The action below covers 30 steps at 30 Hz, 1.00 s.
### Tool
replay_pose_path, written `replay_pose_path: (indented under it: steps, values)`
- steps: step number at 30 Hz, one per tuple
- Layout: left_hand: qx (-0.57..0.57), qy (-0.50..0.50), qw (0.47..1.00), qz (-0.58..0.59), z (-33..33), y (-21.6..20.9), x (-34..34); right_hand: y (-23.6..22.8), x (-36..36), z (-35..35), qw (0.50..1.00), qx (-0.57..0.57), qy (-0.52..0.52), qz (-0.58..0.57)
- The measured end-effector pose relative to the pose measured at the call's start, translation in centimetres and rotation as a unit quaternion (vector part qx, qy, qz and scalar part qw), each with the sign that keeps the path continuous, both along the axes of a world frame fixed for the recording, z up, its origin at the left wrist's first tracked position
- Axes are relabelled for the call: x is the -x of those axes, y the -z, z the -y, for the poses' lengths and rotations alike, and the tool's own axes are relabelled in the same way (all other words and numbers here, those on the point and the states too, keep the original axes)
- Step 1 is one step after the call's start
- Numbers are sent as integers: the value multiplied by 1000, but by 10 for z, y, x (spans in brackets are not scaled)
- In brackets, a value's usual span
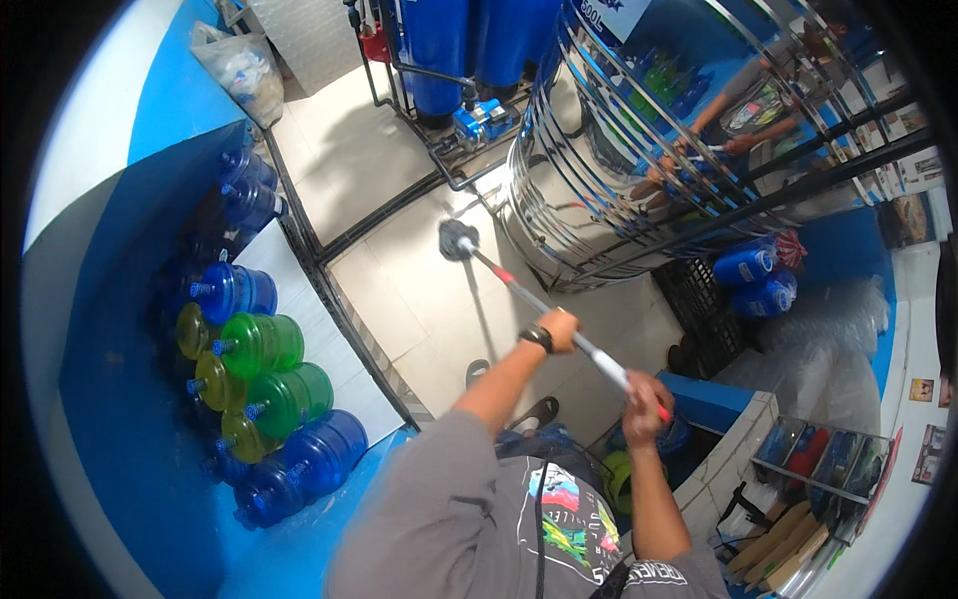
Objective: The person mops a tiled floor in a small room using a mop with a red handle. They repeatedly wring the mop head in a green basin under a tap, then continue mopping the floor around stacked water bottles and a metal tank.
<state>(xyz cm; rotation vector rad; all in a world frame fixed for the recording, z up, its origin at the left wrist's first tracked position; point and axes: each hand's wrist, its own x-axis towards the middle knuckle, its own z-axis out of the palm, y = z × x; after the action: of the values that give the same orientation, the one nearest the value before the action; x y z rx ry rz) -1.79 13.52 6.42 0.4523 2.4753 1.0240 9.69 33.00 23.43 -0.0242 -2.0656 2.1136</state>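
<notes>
A mop (603, 361) with a light handle, red parts and a dark grey head slants across the middle of the view. My left hand (559, 329), with a dark watch on the wrist, is wrapped round the handle partway down. Closer to my body, my right hand (645, 407) grips the handle near its red upper end. The mop head (458, 241) rests on the pale tiled floor (399, 290), near the foot of a shiny steel tank (569, 200). My feet in sandals (539, 413) stand below the handle.
Blue, green and yellowish water jugs (289, 399) are stacked along the left wall. Ahead stand blue cylinders (429, 50) and a small blue pump (484, 122) among black pipes. To the right are a black crate (699, 309) and a tiled ledge (723, 454). A plastic bag (239, 75) lies far left.
</notes>
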Motion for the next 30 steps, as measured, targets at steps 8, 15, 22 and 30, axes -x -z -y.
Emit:
replay_pose_path:
  steps: [8,15,22,30]
  values:
    - [115,-213,970,-31,151,42,24,49,64,140,985,-18,-166,-55]
    - [145,-158,974,-69,60,47,-32,22,6,39,980,-60,-191,-7]
    - [-13,24,998,-61,-144,0,-143,-64,-119,-161,988,-74,-122,56]
    - [-11,239,971,18,-251,-68,-209,-117,-200,-246,996,-7,-89,11]
